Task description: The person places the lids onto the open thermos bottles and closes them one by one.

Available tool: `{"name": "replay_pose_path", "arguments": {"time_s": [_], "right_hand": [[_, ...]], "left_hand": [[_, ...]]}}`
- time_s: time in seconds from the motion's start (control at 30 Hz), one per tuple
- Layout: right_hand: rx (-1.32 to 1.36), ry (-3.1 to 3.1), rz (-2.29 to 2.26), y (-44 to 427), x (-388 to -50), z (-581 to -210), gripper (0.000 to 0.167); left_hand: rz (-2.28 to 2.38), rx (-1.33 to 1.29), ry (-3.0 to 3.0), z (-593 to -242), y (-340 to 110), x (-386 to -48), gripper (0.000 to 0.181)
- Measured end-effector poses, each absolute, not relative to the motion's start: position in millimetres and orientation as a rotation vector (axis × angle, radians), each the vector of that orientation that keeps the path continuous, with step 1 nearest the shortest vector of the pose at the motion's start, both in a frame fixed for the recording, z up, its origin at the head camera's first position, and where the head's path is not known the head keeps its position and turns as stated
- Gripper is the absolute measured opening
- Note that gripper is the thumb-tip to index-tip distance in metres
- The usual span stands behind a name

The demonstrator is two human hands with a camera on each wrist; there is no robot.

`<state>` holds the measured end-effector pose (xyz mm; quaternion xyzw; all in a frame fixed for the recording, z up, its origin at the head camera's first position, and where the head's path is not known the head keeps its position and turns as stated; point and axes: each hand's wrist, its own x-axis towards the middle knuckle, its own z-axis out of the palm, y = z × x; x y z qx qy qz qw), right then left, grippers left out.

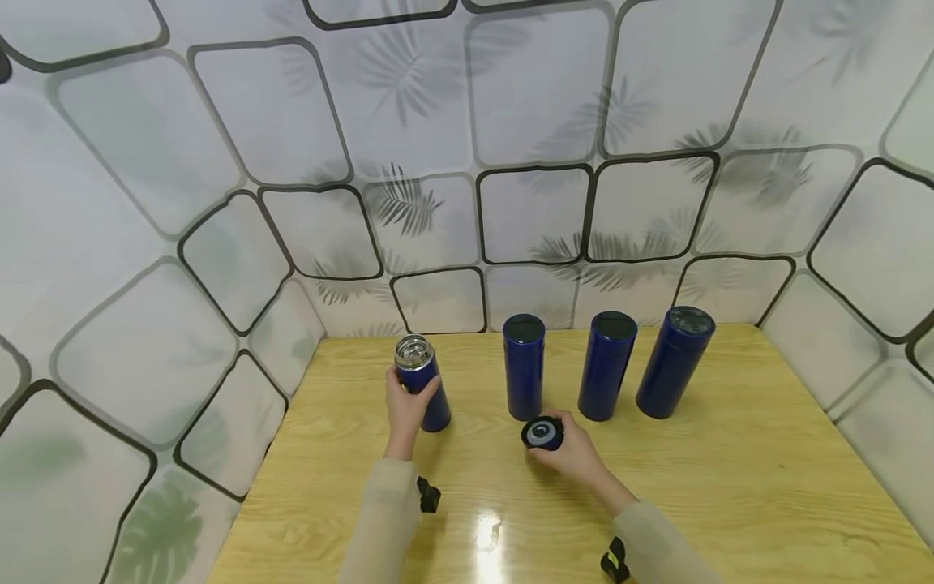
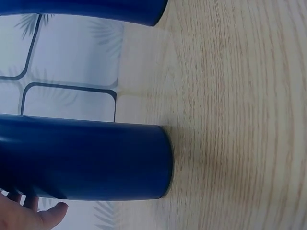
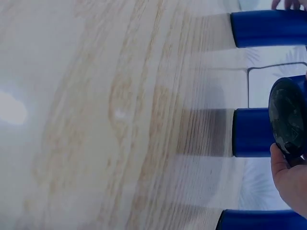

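An uncapped blue thermos (image 1: 435, 408) with a bare steel mouth stands upright at the left of the table. My left hand (image 1: 409, 405) grips it just below the neck, thumb across the front; the left wrist view shows its blue body (image 2: 86, 158) with fingertips (image 2: 57, 215) at the lower edge. Over the table to the right, my right hand (image 1: 574, 451) holds a thermos lid (image 1: 542, 433) by its rim, the grey inner side facing up. In the right wrist view the lid's dark glossy top (image 3: 287, 115) faces the camera.
Three capped blue thermoses stand in a row toward the back: one just behind the lid (image 1: 524, 369), another in the middle (image 1: 607, 369), the last at right (image 1: 673, 365). Patterned cloth walls (image 1: 533, 215) rise behind and beside the wooden table (image 1: 773, 470).
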<state>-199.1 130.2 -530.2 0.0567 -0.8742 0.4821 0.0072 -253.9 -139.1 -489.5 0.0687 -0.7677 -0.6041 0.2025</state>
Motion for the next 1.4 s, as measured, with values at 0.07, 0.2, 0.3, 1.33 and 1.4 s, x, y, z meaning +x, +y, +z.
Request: {"name": "replay_pose_path", "arguments": {"time_s": [0.07, 0.2, 0.3, 1.33, 1.4], "right_hand": [[0.165, -2.725, 1.527, 131.9, -198.8, -529.5, 0.07], [0.124, -2.717, 1.581, 136.4, -198.5, -524.9, 0.069], [0.089, -2.704, 1.627, 140.1, -198.7, -520.1, 0.069], [0.422, -2.208, 1.916, 154.5, -192.8, -467.7, 0.063], [0.47, -2.173, 1.886, 154.5, -190.5, -462.0, 0.062]], "left_hand": [[-1.666, 0.212, -2.148, -490.1, -140.7, -253.8, 0.07], [-1.619, 0.237, -2.167, -490.0, -141.6, -252.0, 0.07], [-1.595, 0.228, -2.186, -490.0, -140.0, -250.5, 0.069], [-1.77, -0.283, -2.317, -453.3, -56.2, -173.9, 0.059], [-1.76, -0.323, -2.338, -452.6, -50.1, -169.0, 0.058]]}}
